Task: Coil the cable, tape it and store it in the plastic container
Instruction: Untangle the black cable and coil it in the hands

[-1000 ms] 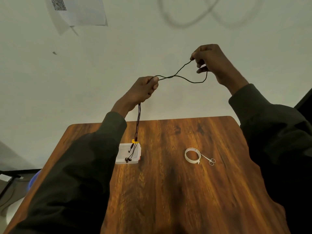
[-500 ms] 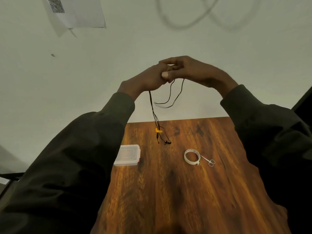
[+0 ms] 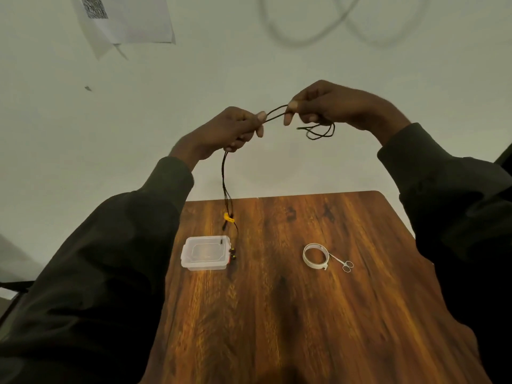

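Note:
A thin black cable [image 3: 225,184] with a yellow clip hangs from my left hand [image 3: 231,131], which grips it high above the table. Its lower end with small earbuds dangles beside the clear plastic container [image 3: 205,253], whose lid is on. My right hand [image 3: 329,105] pinches the cable a short way to the right; a short stretch runs between the two hands, and small loops hang below my right hand. A roll of white tape [image 3: 315,254] lies on the table right of the container.
Small scissors [image 3: 343,264] lie against the tape roll on the wooden table [image 3: 304,314]. A pale wall stands behind the table, with a paper sheet [image 3: 124,18] at upper left. My dark sleeves fill both lower sides of the view.
My hands, touching half a second ago, have moved apart with a stretch of cable between them. The hanging end has swung left and lower, beside the container.

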